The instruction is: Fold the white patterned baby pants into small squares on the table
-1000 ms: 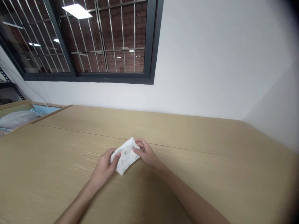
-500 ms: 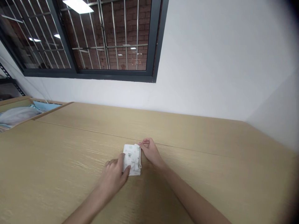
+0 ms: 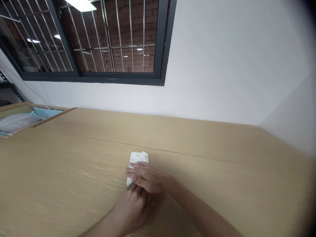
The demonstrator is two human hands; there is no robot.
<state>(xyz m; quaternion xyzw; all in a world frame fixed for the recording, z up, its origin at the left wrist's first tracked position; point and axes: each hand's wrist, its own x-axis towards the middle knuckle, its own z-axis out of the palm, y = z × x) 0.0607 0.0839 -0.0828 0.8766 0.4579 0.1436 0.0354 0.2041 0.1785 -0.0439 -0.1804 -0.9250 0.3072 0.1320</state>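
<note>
A small white folded cloth [image 3: 138, 158] with a faint print lies on the light wooden table [image 3: 222, 184]. My right hand [image 3: 147, 178] lies flat across its near half, fingers stretched out to the left and pressing down. Just below it, my left hand [image 3: 133, 207] has its fingertips tucked under the right hand at the cloth's near edge. Those fingers are hidden, so I cannot see whether they grip anything. Only the far half of the cloth shows.
At the far left stands a wooden tray or box [image 3: 49, 117] holding pale grey and light blue fabric [image 3: 17, 121]. A white wall and a barred, dark-framed window [image 3: 98, 42] rise behind the table. A seam [image 3: 74, 135] runs across the tabletop.
The cloth went from being held up in both hands to lying folded flat on the table. My right hand moved over it and my left hand drew back toward me.
</note>
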